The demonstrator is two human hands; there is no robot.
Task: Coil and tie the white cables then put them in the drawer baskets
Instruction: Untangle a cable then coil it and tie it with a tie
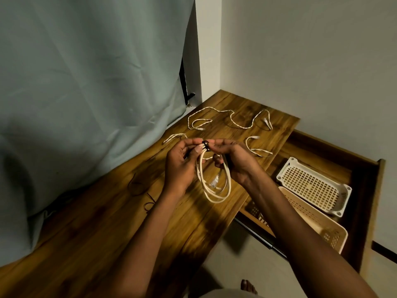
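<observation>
Both hands are up over the wooden desk [120,211], working at the top of a coiled white cable [216,190]. The left hand [182,162] has its fingers curled in, thumb and fingertips pinching the bundle just under a small black tie [205,144], most likely to keep the loops from springing apart. The right hand [234,155] is curled too, pinching the tie from the other side, and its lower fingers look hooked round the right run of the loop. The coil hangs free below the hands, a clear plug showing in the middle of it, so its own weight keeps the loops lined up while the tie is cinched.

Farther off on the desk lies a loose twisted cable [231,119], and other loose stretches show left and right of the hands, none coiled yet. To the right the drawer [365,190] stands pulled out, with a white basket [311,186] at the far end and a peach basket [318,220] nearer, both handy for dropping the bundle in once it is tied
</observation>
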